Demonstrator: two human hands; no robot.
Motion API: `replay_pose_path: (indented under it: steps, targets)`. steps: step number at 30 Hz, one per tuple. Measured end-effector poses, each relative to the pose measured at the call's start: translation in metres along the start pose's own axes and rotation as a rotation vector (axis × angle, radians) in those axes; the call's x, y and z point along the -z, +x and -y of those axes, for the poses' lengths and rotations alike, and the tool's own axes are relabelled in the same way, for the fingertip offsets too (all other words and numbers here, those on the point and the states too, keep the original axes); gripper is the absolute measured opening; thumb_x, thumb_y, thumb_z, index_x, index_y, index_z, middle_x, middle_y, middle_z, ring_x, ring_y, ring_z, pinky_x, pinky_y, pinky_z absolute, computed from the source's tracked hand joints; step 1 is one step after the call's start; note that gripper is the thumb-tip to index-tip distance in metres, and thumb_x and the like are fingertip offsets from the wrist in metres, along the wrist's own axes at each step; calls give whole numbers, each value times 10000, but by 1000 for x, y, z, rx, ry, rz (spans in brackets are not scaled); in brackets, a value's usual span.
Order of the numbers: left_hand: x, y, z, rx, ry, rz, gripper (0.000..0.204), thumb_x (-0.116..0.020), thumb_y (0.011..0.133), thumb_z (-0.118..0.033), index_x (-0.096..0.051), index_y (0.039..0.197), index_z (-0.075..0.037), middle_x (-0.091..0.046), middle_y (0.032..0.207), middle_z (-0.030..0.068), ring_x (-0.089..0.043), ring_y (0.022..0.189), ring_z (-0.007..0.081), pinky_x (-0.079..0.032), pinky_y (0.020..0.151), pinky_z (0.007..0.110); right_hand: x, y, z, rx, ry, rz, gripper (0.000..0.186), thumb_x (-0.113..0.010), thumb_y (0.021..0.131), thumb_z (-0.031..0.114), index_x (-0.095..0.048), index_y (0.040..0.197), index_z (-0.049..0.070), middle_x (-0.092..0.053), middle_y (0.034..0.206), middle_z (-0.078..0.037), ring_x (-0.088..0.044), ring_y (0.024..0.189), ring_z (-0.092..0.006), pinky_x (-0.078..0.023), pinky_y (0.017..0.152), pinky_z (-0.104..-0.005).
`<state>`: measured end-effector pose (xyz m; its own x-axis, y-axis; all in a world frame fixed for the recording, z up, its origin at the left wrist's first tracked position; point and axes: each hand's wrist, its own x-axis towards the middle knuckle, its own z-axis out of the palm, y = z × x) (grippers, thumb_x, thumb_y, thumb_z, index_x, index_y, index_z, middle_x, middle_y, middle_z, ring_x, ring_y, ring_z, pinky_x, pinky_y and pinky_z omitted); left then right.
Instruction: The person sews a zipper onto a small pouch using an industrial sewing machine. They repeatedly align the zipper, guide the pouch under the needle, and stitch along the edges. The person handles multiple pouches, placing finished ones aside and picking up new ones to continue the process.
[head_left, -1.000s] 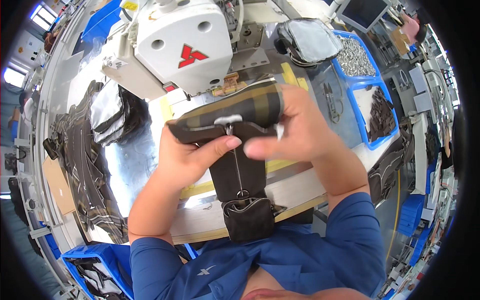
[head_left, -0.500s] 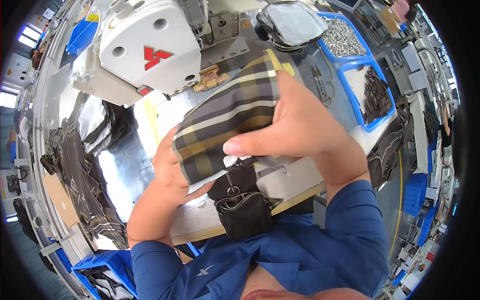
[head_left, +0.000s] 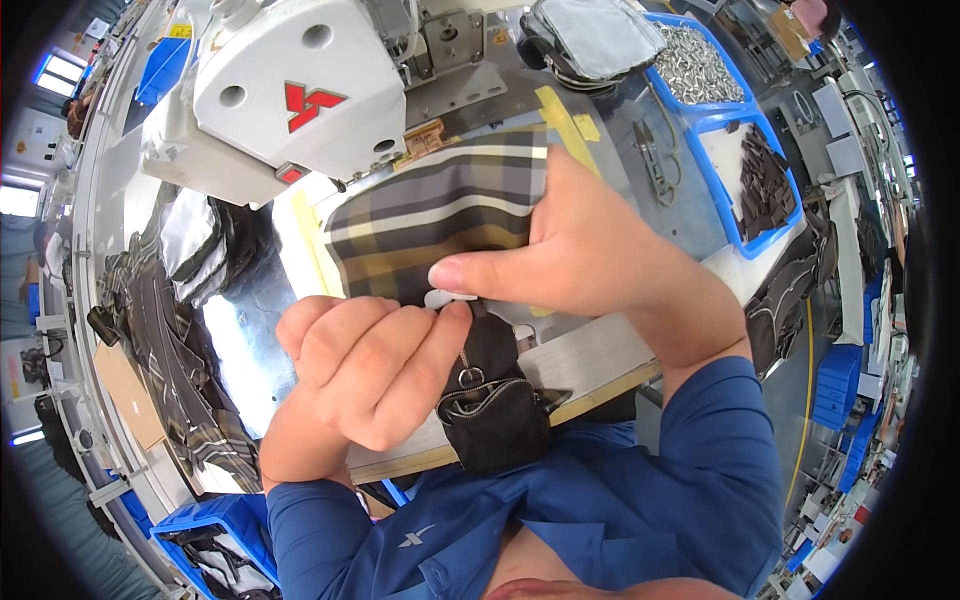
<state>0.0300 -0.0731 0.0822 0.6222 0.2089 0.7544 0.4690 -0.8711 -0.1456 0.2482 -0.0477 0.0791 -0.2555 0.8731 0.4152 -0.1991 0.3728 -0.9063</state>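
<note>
Both hands close their grip on a plaid pouch (head_left: 440,225) held above the counter (head_left: 590,355): the right hand (head_left: 590,250) pinches its lower edge, the left hand (head_left: 375,365) curls beneath, a black strap piece (head_left: 495,400) dangling below, before a white sewing machine (head_left: 290,95).

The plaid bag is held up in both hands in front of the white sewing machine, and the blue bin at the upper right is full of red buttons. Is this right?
Not quite. The head view shows the blue bin full of small silver metal parts, not red buttons. The rest holds: left hand and right hand hold the plaid bag before the white sewing machine.
</note>
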Motion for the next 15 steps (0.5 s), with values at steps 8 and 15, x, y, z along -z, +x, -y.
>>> replay_pose_path:
  steps: [8, 15]
  targets:
    - [-1, -4, -9, -102, 70, 11, 305, -761, 663, -142, -827, 960, -126, -674, 936, -15, -553, 876, 164, -378, 722, 323, 3, -5, 9, 74, -215, 39, 271, -830, 863, 186, -706, 973, -28, -680, 728, -177, -652, 706, -382, -514, 674, -456]
    - [2, -11, -5, -238, 97, -5, 237, -773, 730, -126, -837, 958, -114, -670, 914, -23, -546, 861, 162, -374, 694, 325, 10, -6, 33, -340, -478, 255, 533, -900, 837, 57, -658, 1308, -8, -740, 1200, -110, -684, 1053, -183, -554, 939, -358]
